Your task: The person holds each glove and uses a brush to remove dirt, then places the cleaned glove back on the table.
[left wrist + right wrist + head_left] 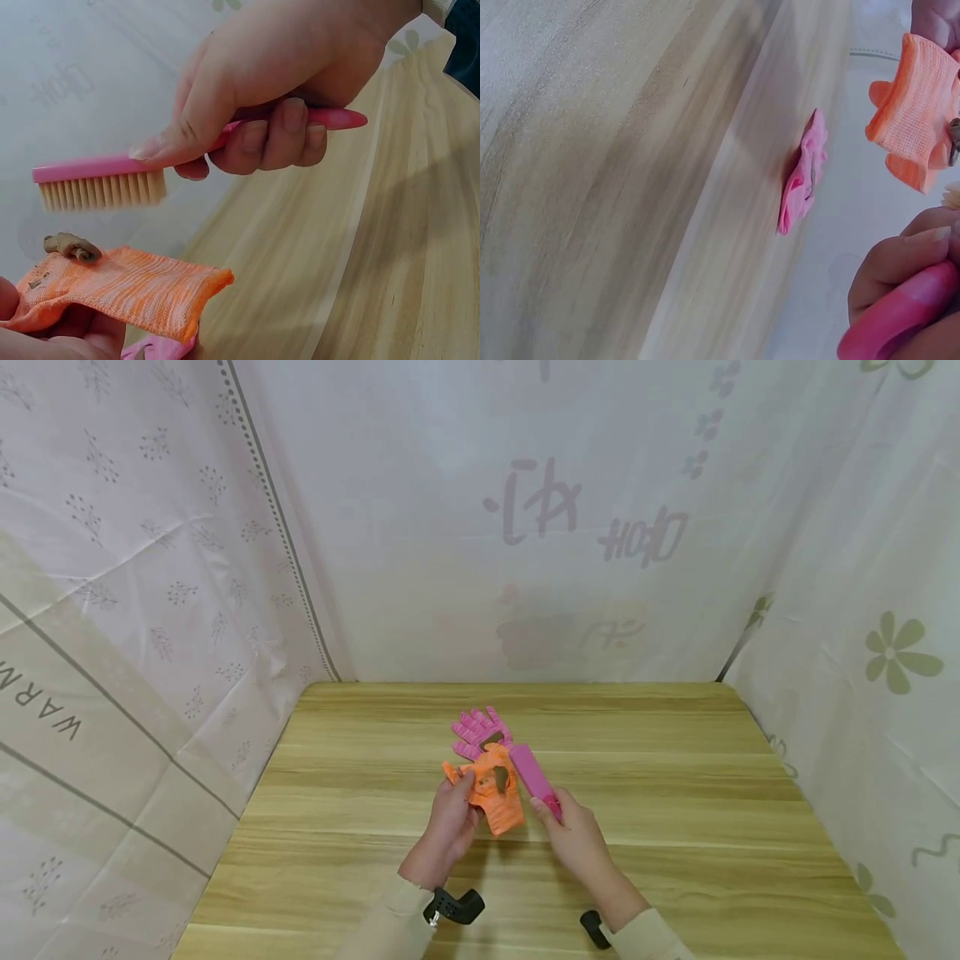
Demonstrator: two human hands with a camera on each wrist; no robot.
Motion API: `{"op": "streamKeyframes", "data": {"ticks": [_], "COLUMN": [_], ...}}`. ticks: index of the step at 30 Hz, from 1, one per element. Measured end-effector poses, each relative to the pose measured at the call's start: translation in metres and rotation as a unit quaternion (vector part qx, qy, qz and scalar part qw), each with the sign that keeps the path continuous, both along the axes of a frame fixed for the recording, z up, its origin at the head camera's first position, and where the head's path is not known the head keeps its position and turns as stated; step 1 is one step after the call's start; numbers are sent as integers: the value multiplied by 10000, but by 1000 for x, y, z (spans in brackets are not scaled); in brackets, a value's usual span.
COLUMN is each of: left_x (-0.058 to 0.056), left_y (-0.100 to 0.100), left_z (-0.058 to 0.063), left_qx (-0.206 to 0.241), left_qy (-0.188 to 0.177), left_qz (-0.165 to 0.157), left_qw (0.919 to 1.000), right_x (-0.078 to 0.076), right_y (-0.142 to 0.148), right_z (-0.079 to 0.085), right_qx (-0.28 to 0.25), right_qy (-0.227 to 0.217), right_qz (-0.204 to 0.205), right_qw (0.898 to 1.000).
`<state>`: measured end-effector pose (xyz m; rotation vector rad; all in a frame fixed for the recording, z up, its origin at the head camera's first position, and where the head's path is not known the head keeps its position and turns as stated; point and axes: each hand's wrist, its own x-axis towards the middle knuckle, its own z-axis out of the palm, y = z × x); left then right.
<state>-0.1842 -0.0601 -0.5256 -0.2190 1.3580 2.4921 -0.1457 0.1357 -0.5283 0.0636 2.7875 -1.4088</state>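
My left hand (450, 818) holds an orange knit glove (504, 810) above the table, thumb on top and fingers beneath. A brown, mud-like lump (73, 247) sits on the glove's upper face. My right hand (577, 839) grips a pink brush (531, 772) by its handle. In the left wrist view its pale bristles (105, 193) point down, a short gap above the orange glove. Beyond the orange glove a pink glove (474, 727) lies on the table, with a brown patch (492, 742) on it.
The wood-grain table (675, 793) is bordered by patterned cloth (420, 568) at the back and on both sides. Black straps (453, 906) are worn on both wrists, below the hands.
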Motion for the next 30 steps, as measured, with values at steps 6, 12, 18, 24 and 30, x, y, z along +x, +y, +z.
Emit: {"op": "streamKeyframes", "data": {"ticks": [6, 12, 18, 24, 30], "left_x": [0, 2, 2, 2, 2], "left_y": [0, 4, 6, 9, 11], "left_z": [1, 3, 1, 0, -2], "left_qx": [64, 24, -53, 195, 317], "left_qy": [-17, -59, -4, 104, 123], "left_qz": [-89, -131, -115, -277, -333], "left_qw": [9999, 9999, 9999, 9994, 9989], "right_x": [1, 2, 2, 1, 0], "right_y": [-4, -9, -14, -16, -15], "right_z": [5, 11, 16, 13, 9], "right_qx": [-129, -168, -2, 90, 157], "right_qy": [10, 4, 75, 84, 154], "right_qz": [72, 241, 302, 357, 376], "right_qw": [9999, 9996, 9995, 9993, 9991]}}
